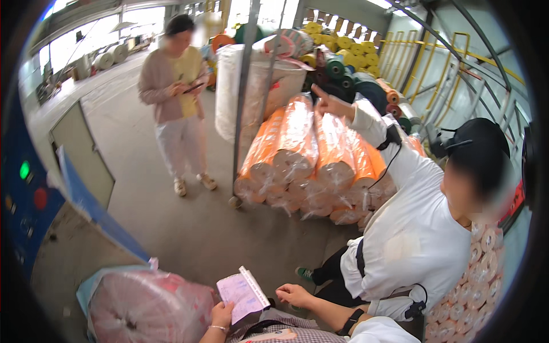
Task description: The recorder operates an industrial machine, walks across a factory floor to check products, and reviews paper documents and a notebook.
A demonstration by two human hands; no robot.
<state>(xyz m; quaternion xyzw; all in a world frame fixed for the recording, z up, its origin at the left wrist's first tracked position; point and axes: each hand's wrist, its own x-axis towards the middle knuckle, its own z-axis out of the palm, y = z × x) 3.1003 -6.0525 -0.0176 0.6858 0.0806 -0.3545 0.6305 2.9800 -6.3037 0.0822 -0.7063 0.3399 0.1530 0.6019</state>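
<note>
While a pink wrapped roll [146, 306] fills the lower left of the view, the left hand [222, 314] holds a pink paper slip [240, 294] by its lower edge, fingers closed on it, just right of the roll's end. The right hand [293, 294] hovers beside the slip's right edge, fingers loosely curled, holding nothing (whether it touches the paper, I cannot tell).

Close on the right, a co-worker in a white shirt [412, 240] crouches, one raised hand [329, 103] pointing up over a stack of orange rolls [309, 160] wrapped in clear film. These lie piled on the concrete floor [189, 228] against a metal pole [243, 97], with a big white-wrapped bale [254, 86] behind. Further back, yellow, green and dark rolls [343, 57] rise in a heap before yellow railings [417, 57].

Another person in a pink cardigan [174, 97] stands well apart at the upper left, looking down at something held in both hands. A blue machine panel [26, 188] with green and red buttons borders the left edge, and a stack of small patterned rolls [474, 286] crowds the lower right.

Open floor stretches between the pink roll and the standing person; toward the right the crouching co-worker and the orange stack close the way.
</note>
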